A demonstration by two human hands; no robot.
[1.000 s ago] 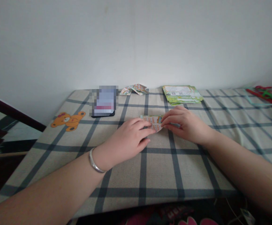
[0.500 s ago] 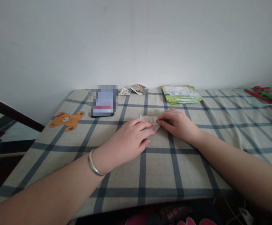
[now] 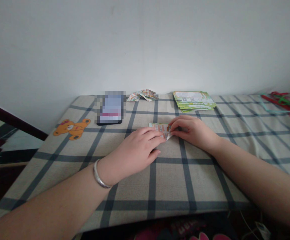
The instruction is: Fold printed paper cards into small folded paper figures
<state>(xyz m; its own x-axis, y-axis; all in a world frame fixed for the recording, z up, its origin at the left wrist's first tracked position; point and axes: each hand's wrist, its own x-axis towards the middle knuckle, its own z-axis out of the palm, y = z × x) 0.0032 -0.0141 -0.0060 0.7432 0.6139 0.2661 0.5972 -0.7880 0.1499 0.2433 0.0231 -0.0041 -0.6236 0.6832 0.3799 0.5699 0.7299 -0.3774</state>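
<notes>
A small printed paper (image 3: 161, 127), orange and white with a green edge, lies on the checked tablecloth (image 3: 135, 186) between my two hands. My left hand (image 3: 142, 145), with a silver bangle at the wrist, rests its outstretched fingers flat across the paper's near left part. My right hand (image 3: 188, 128) pinches the paper's right corner between thumb and forefinger, and that corner is lifted and bent up. The left fingers cover part of the sheet.
At the back stand a phone (image 3: 111, 108) with a blurred screen, some folded printed papers (image 3: 145, 95) and a stack of green leaflets (image 3: 193, 100). A bear cutout (image 3: 71, 129) lies left. Red and green items (image 3: 285, 103) sit far right, by the wall (image 3: 145, 46).
My right hand has shifted slightly right, and the paper's right corner now stands up in its fingertips. My left hand stays in place on the paper.
</notes>
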